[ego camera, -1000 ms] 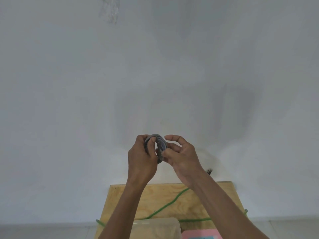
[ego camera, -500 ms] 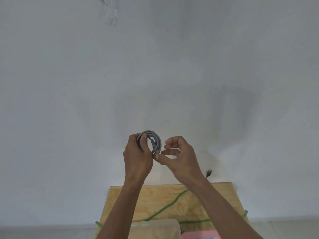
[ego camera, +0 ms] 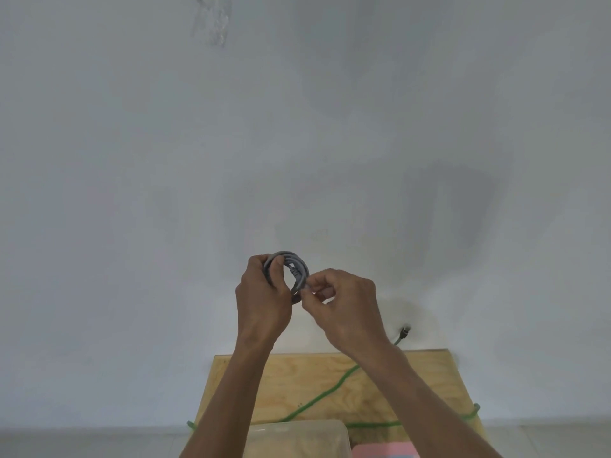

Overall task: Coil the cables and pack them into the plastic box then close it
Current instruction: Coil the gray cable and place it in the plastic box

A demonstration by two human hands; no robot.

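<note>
A grey cable (ego camera: pixel 295 268) wound into a small coil is held up in front of the wall. My left hand (ego camera: pixel 263 300) grips the coil's left side, thumb through the loop. My right hand (ego camera: pixel 347 304) pinches the coil's lower right edge with fingertips. A green cable (ego camera: pixel 317 399) lies uncoiled across the wooden table (ego camera: pixel 413 388), its plug (ego camera: pixel 404 332) hanging past the far edge. A clear plastic box (ego camera: pixel 299 439) sits at the table's near edge, partly cut off by the frame.
A pink object (ego camera: pixel 385 451) lies to the right of the box at the bottom edge. A plain white wall (ego camera: pixel 297 127) fills most of the view behind the table.
Both hands lifted slightly with the grey coil. My right hand moved from covering the coil's side to pinching its lower right edge with the fingertips.
</note>
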